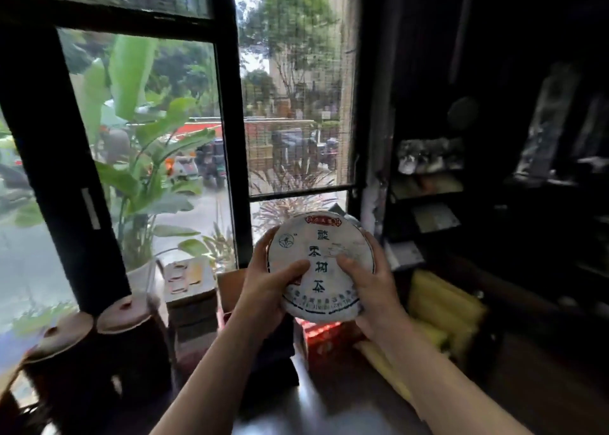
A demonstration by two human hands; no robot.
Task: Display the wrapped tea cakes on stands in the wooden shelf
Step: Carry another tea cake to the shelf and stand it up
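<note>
Both hands, left hand and right hand, grip a wrapped tea cake, thumbs across its printed face, fingers curled behind its rim.

We see two brown lidded jars below the window, a big leafy plant outside it.
</note>
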